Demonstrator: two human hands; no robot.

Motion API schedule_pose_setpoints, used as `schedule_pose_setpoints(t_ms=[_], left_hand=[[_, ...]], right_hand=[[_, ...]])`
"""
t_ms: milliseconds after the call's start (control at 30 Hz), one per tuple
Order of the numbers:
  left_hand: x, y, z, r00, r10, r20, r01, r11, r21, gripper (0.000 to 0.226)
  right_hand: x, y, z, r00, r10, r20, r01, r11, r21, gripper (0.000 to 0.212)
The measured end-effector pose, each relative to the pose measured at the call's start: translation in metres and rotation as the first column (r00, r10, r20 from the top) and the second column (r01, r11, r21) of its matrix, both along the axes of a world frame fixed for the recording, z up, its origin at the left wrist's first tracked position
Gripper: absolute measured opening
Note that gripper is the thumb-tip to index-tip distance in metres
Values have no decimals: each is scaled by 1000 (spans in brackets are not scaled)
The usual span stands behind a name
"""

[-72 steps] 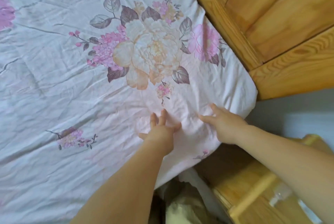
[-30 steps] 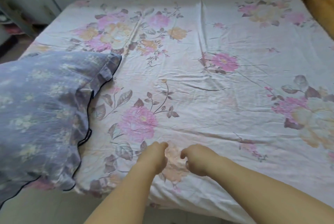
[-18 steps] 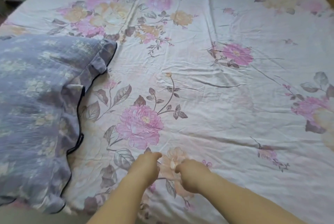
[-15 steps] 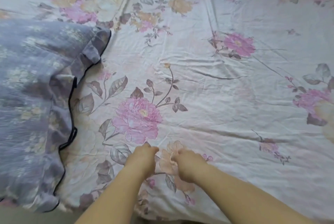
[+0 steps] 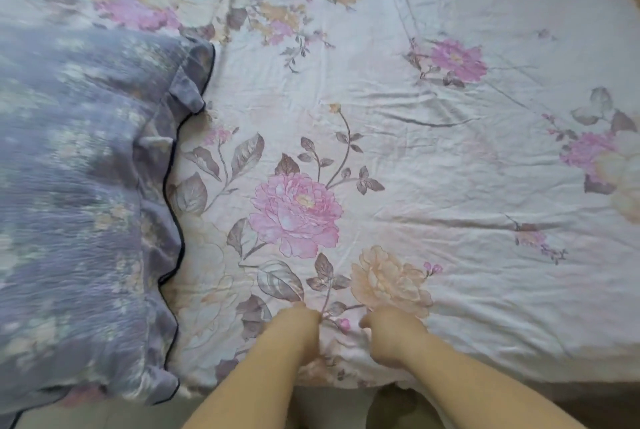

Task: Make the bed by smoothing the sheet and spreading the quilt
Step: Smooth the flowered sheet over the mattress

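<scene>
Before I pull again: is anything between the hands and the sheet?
Nothing visible. The left hand and right hand rest directly on the sheet near its front edge; the purple quilt lies apart, to the left.

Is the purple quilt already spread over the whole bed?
No, the purple quilt lies bunched only at the left side, and the flowered sheet is bare across the rest of the bed.

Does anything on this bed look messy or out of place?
Yes. The sheet is creased, with a long dark fold right of centre, and the purple quilt lies bunched at the left instead of spread. Both hands pinch the sheet's near edge.
</scene>
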State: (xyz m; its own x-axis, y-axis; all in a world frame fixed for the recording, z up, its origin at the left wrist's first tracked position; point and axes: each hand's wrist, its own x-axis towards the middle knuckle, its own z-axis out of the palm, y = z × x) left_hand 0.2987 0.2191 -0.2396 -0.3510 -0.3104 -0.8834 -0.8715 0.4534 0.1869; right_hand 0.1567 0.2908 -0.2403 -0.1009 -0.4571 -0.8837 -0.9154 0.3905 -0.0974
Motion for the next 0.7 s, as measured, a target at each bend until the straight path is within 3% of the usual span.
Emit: schedule_pose_setpoints(t_ms=[133, 333, 700], left_hand=[[15, -39, 37, 981, 59, -184, -86, 986, -145, 55], [47, -99, 117, 949, 141, -282, -223, 931, -288, 55], [170, -147, 244, 857, 347, -382, -501, 734, -459, 45]], right_hand=[[24, -32, 36, 972, -227, 62, 235, 946, -222, 49], [58, -97, 100, 938, -297, 177, 342, 871, -353, 42], [167, -201, 215, 969, 1, 245, 142, 813, -564, 33]])
